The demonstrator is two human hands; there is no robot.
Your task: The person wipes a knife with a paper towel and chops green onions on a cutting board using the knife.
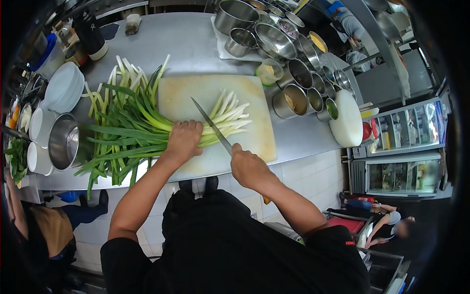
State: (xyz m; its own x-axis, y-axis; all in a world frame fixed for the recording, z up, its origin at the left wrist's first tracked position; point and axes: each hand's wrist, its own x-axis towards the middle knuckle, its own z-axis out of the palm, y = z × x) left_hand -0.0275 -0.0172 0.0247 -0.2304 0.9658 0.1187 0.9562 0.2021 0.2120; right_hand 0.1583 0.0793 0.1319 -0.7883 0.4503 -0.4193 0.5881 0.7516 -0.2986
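A bunch of green onions (142, 117) lies across the left part of a worn cutting board (196, 88), white ends toward the right. My left hand (185, 139) presses down on the stalks, its fingers curled round them. In my right hand (247, 166) is the handle of a knife (211, 125); the blade slants up and left over the pale stalks, just right of my left hand. Whether its edge touches them I cannot tell. More green onions, unheld, pile behind and left of the bunch, their leaves hanging over the table's front edge.
Several metal pots (291, 100) crowd the right and back of the steel table (181, 39). Stacked white plates (64, 85), a metal bowl (63, 140) and a black bottle (89, 34) stand left. One person (51, 220) is at the lower left, another (384, 228) sits at right.
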